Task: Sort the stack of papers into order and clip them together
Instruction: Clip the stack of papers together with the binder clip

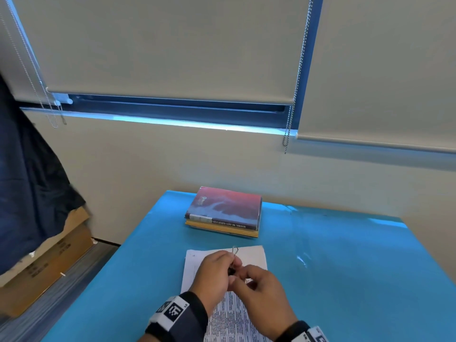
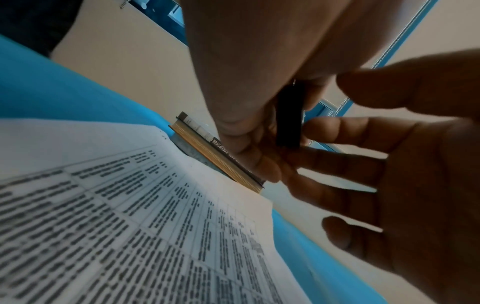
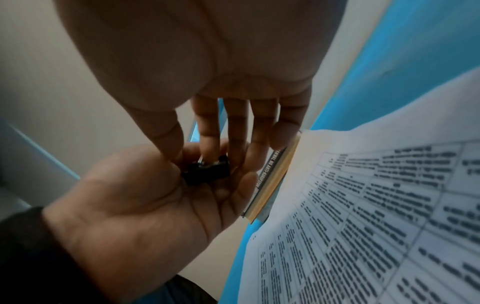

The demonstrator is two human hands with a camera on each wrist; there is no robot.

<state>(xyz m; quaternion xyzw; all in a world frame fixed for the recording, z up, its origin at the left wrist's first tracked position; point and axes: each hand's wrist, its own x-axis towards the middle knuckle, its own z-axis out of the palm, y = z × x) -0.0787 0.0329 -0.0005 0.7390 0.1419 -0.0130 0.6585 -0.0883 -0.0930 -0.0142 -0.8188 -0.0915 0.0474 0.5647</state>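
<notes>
A stack of printed papers [image 1: 251, 255] lies flat on the blue table [image 1: 345, 267], its tabled text seen close up in both wrist views [image 2: 130, 205] [image 3: 376, 205]. Both hands hover just above the stack's far half. Between them is a black binder clip [image 1: 232, 270] with a silver wire handle pointing up. My left hand [image 1: 228, 265] grips the clip's black body [image 2: 289, 117] with thumb and fingers. From the right, my right hand [image 1: 240, 277] pinches the same clip [image 3: 205, 172] with thumb and fingertips. The clip is off the papers.
Two stacked books [image 1: 224, 211], the top one red, lie at the table's far edge by the wall. Cardboard boxes [image 1: 49, 267] and a hanging dark cloth [image 1: 24, 181] stand left of the table. Bare blue tabletop stretches to the right.
</notes>
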